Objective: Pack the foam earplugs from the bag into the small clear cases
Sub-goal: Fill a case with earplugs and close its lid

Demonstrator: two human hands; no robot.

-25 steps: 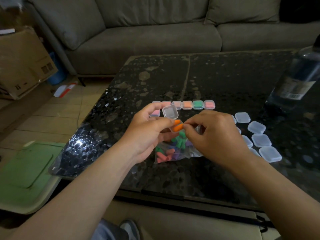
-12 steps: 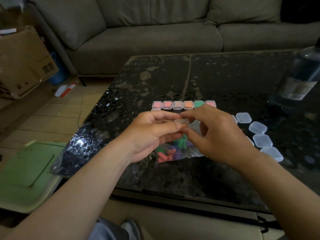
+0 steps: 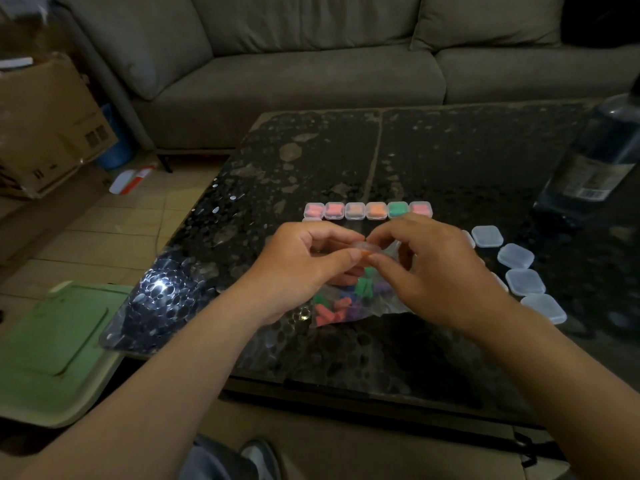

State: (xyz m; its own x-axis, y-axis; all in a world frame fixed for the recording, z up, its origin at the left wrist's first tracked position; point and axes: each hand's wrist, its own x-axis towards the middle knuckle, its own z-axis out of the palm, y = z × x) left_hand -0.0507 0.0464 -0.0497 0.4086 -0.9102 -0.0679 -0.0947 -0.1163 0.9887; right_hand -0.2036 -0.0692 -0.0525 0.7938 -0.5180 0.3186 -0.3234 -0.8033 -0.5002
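Note:
My left hand [image 3: 304, 265] and my right hand [image 3: 436, 268] meet above the table's middle and together pinch one small clear case [image 3: 367, 247] with orange inside, its lid down. Under them lies the clear bag [image 3: 346, 303] of green, pink, purple and orange foam earplugs. A row of several filled cases [image 3: 367, 211] stands just beyond the hands. Several empty clear cases [image 3: 524, 281] lie in a curve to the right of my right hand.
The dark glass table [image 3: 450, 161] carries a large bottle [image 3: 602, 157] at its far right. A grey sofa [image 3: 311, 71] runs behind. A cardboard box [image 3: 45, 123] and a green lid [image 3: 52, 344] lie on the floor at left.
The case was open in my left hand with orange earplugs going in. Its lid has come down, and both hands now pinch the case together.

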